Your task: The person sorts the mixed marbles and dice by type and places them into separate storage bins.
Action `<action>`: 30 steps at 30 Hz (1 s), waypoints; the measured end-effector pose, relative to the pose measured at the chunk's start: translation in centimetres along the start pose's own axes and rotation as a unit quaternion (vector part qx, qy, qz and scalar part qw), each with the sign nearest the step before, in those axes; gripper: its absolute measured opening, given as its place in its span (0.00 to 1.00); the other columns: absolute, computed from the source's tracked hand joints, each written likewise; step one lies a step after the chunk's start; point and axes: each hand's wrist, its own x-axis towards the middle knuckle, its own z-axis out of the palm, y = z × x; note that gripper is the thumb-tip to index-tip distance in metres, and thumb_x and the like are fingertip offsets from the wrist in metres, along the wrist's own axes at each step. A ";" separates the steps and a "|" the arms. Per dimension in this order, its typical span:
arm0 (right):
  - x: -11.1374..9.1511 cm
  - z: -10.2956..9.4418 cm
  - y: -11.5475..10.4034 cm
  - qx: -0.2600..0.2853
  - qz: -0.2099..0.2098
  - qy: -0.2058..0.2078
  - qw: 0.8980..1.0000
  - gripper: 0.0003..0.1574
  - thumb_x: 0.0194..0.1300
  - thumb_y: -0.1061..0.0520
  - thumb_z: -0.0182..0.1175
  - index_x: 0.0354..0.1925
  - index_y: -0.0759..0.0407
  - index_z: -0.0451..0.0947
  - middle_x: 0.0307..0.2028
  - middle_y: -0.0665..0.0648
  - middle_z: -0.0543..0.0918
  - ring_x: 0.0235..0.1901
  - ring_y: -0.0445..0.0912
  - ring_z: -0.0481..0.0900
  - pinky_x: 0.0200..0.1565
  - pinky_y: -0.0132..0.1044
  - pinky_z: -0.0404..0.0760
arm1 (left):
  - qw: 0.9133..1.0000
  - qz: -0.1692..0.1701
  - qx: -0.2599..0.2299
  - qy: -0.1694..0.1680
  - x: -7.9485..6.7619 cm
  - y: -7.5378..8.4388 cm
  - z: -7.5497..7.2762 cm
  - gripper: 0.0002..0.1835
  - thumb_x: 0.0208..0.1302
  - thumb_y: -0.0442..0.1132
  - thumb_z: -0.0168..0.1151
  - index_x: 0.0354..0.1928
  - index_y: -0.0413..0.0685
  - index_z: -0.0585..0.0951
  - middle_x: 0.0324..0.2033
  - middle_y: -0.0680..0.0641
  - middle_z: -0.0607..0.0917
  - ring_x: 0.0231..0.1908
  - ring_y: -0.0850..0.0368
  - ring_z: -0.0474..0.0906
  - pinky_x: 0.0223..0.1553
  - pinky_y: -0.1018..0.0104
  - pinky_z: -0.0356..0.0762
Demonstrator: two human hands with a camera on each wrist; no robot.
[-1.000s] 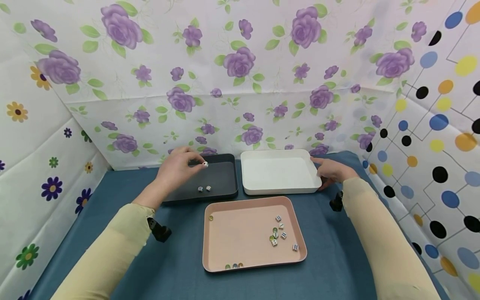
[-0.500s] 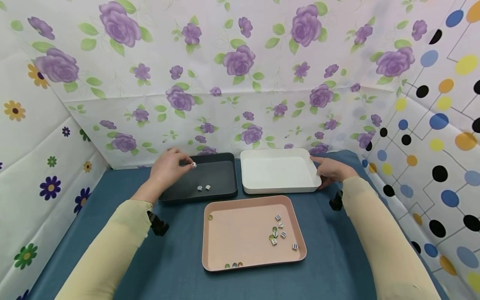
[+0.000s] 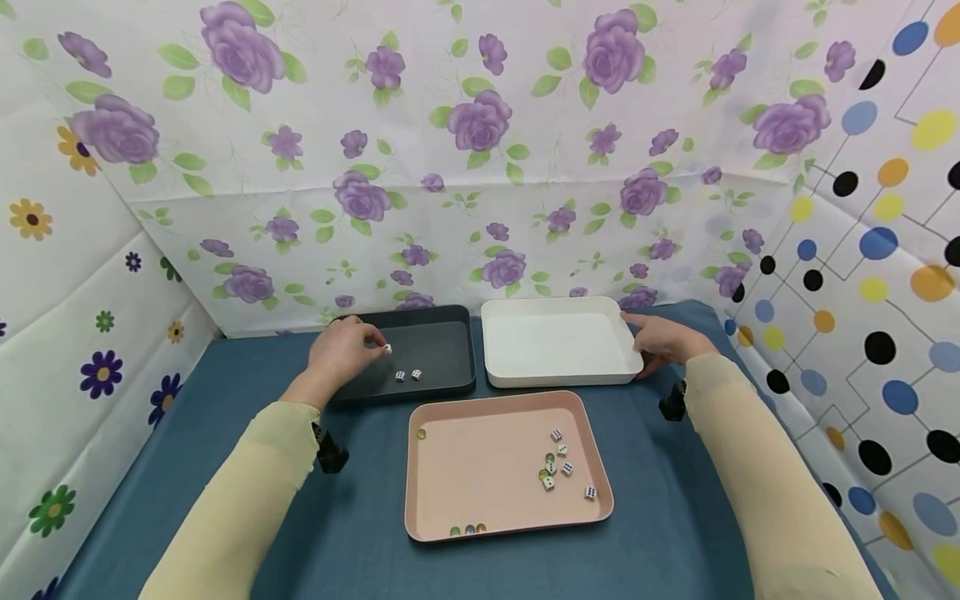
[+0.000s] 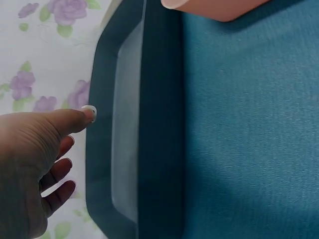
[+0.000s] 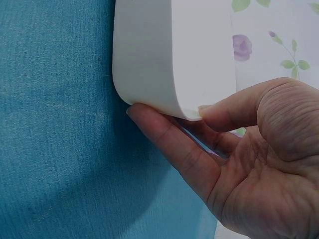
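My left hand (image 3: 375, 343) hovers over the left part of a dark grey tray (image 3: 450, 321) and pinches a small white die (image 3: 387, 349). Two more dice (image 3: 408, 376) lie on that tray's floor. In the left wrist view the hand (image 4: 40, 149) is beside the dark tray's rim (image 4: 159, 124), with the die (image 4: 90, 111) at the thumb tip. My right hand (image 3: 651, 337) grips the right edge of an empty white tray (image 3: 555, 346). The right wrist view shows its thumb (image 5: 224, 107) on the white tray's rim (image 5: 144, 55) and its fingers along the outside wall.
A pink tray (image 3: 457, 467) lies in front of both trays, with several dice (image 3: 562, 467) at its right and small coloured beads (image 3: 468, 531) at the front edge. All stand on a blue cloth (image 3: 675, 500). Patterned walls close in the back and both sides.
My left hand has carried the die leftward over the dark tray, then lower and nearer to me. The right hand has stayed on the white tray.
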 end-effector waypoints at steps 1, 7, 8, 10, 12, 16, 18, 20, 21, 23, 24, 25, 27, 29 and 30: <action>0.0 0.0 0.0 0.000 0.000 0.001 1.000 0.56 0.71 0.74 0.44 0.83 0.45 0.29 0.78 0.75 0.36 0.51 0.62 0.81 0.44 0.53 0.86 | 1.000 -0.003 0.002 -0.004 0.1 -0.1 0.2 0.13 0.71 0.49 0.67 0.48 0.51 0.89 0.48 0.42 0.78 0.48 0.43 0.75 0.48 0.45 0.76; 0.0 0.1 0.0 -0.003 0.000 0.002 1.000 0.55 0.71 0.73 0.44 0.83 0.46 0.30 0.78 0.73 0.33 0.53 0.63 0.80 0.44 0.53 0.86 | 1.000 -0.007 0.015 -0.024 0.5 -0.5 1.4 0.11 0.71 0.47 0.67 0.48 0.51 0.89 0.47 0.42 0.79 0.48 0.44 0.75 0.45 0.45 0.77; 0.0 0.1 0.0 -0.003 -0.001 0.001 1.000 0.56 0.71 0.73 0.44 0.83 0.46 0.30 0.78 0.73 0.33 0.54 0.63 0.80 0.44 0.53 0.86 | 1.000 -0.006 0.015 -0.025 0.5 -0.5 1.5 0.11 0.71 0.47 0.67 0.48 0.51 0.90 0.47 0.42 0.79 0.47 0.44 0.75 0.45 0.45 0.77; 0.0 0.1 0.0 -0.002 -0.002 0.000 1.000 0.56 0.71 0.73 0.45 0.83 0.46 0.29 0.78 0.73 0.33 0.54 0.63 0.80 0.44 0.53 0.86 | 1.000 -0.005 0.017 -0.026 0.6 -0.6 1.8 0.11 0.70 0.47 0.68 0.47 0.50 0.90 0.46 0.43 0.80 0.46 0.45 0.76 0.44 0.46 0.78; 0.0 0.1 0.0 -0.001 -0.002 0.000 1.000 0.56 0.71 0.74 0.45 0.83 0.46 0.29 0.78 0.73 0.33 0.54 0.63 0.80 0.44 0.53 0.86 | 1.000 -0.002 0.017 -0.026 0.7 -0.7 2.0 0.11 0.70 0.47 0.68 0.46 0.50 0.90 0.44 0.43 0.81 0.45 0.45 0.76 0.42 0.47 0.79; -0.1 0.0 0.0 -0.001 -0.003 -0.002 1.000 0.56 0.71 0.74 0.44 0.83 0.46 0.29 0.78 0.73 0.32 0.55 0.64 0.79 0.44 0.53 0.86 | 1.000 -0.002 0.016 -0.027 0.8 -0.8 2.3 0.11 0.69 0.47 0.69 0.45 0.51 0.90 0.43 0.45 0.82 0.44 0.46 0.77 0.41 0.47 0.80; -0.1 0.0 0.0 -0.001 -0.002 -0.002 1.000 0.56 0.71 0.74 0.44 0.83 0.46 0.29 0.79 0.73 0.32 0.55 0.64 0.79 0.44 0.53 0.86 | 1.000 -0.004 0.015 -0.027 0.8 -0.8 2.5 0.10 0.68 0.47 0.70 0.45 0.51 0.90 0.43 0.46 0.83 0.44 0.47 0.78 0.42 0.47 0.79; -0.1 0.0 0.0 -0.002 -0.001 -0.001 1.000 0.56 0.71 0.74 0.45 0.83 0.46 0.29 0.79 0.73 0.32 0.55 0.64 0.79 0.44 0.53 0.86 | 0.999 -0.004 0.015 -0.029 0.7 -0.8 2.7 0.10 0.68 0.48 0.69 0.44 0.51 0.90 0.43 0.46 0.83 0.45 0.46 0.77 0.43 0.47 0.79; 0.0 0.0 0.0 -0.001 -0.001 -0.001 1.000 0.56 0.71 0.74 0.45 0.83 0.46 0.29 0.79 0.73 0.32 0.55 0.64 0.79 0.44 0.53 0.86 | 0.999 -0.004 0.015 -0.029 0.7 -0.8 2.7 0.10 0.68 0.48 0.70 0.44 0.51 0.90 0.43 0.46 0.83 0.46 0.46 0.77 0.44 0.47 0.79; 0.0 0.0 0.0 0.000 0.001 0.000 1.000 0.56 0.71 0.73 0.45 0.83 0.45 0.30 0.78 0.73 0.32 0.55 0.64 0.79 0.44 0.53 0.86 | 0.999 -0.004 0.014 -0.029 0.6 -0.9 2.9 0.10 0.68 0.47 0.70 0.44 0.51 0.90 0.43 0.47 0.83 0.47 0.45 0.77 0.44 0.46 0.78; 0.1 0.0 0.1 0.000 0.001 0.000 1.000 0.56 0.71 0.73 0.45 0.83 0.45 0.30 0.78 0.73 0.32 0.55 0.64 0.79 0.44 0.53 0.86 | 0.999 -0.004 0.014 -0.029 0.6 -0.9 2.9 0.10 0.68 0.47 0.70 0.44 0.51 0.90 0.42 0.47 0.84 0.48 0.44 0.76 0.44 0.46 0.78; 0.1 0.0 0.1 -0.001 0.001 0.000 1.000 0.56 0.71 0.73 0.45 0.83 0.45 0.30 0.79 0.73 0.32 0.56 0.64 0.79 0.44 0.53 0.86 | 0.999 -0.005 0.015 -0.029 0.6 -0.9 2.9 0.10 0.68 0.47 0.70 0.44 0.52 0.90 0.42 0.47 0.84 0.48 0.44 0.76 0.44 0.46 0.78; 0.2 0.0 0.1 -0.001 0.001 0.000 1.000 0.56 0.71 0.74 0.44 0.83 0.46 0.29 0.79 0.72 0.31 0.57 0.64 0.78 0.44 0.53 0.86 | 0.999 -0.007 0.016 -0.030 0.7 -0.9 3.0 0.09 0.68 0.47 0.70 0.44 0.52 0.90 0.42 0.47 0.84 0.48 0.44 0.76 0.45 0.45 0.78; 0.2 0.0 0.1 -0.001 0.000 0.000 1.000 0.56 0.71 0.74 0.44 0.83 0.46 0.29 0.79 0.72 0.30 0.57 0.64 0.77 0.44 0.53 0.86 | 0.999 -0.009 0.017 -0.029 0.7 -0.9 3.1 0.09 0.68 0.47 0.70 0.43 0.52 0.90 0.41 0.47 0.84 0.48 0.44 0.76 0.45 0.45 0.78; 0.1 0.0 0.1 -0.001 0.000 0.000 1.000 0.56 0.71 0.74 0.44 0.83 0.46 0.29 0.79 0.72 0.30 0.57 0.64 0.77 0.44 0.53 0.86 | 0.999 -0.010 0.018 -0.029 0.7 -0.9 3.1 0.09 0.68 0.47 0.70 0.43 0.52 0.90 0.41 0.47 0.84 0.47 0.44 0.76 0.44 0.45 0.78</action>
